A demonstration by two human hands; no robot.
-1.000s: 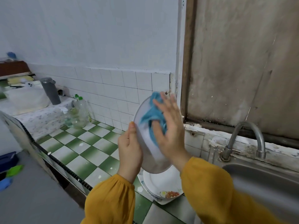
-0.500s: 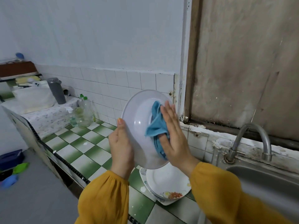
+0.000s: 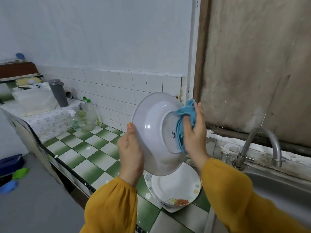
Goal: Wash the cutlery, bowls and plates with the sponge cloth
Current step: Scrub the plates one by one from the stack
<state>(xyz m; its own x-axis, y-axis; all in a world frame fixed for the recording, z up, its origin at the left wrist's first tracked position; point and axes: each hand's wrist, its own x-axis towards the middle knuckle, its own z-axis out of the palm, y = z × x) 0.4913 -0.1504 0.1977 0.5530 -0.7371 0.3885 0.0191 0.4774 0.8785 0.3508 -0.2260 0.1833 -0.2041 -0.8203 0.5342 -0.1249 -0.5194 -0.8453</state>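
I hold a white bowl upright in the air over the counter, its underside and foot ring turned toward me. My left hand grips the bowl's left rim, thumb on the outer wall. My right hand holds a blue sponge cloth against the right side of the bowl's base, thumb tucked into the cloth and fingers pointing up. Below the bowl a stack of white plates with a flower print lies on the tiles.
The green-and-white tiled counter runs left to a raised ledge with two clear bottles and a grey flask. A steel sink with a curved tap is at the right, below a stained board wall.
The bowl has been turned so its underside now faces me. My right hand with the cloth moved from the inside to the outer base, at the right.
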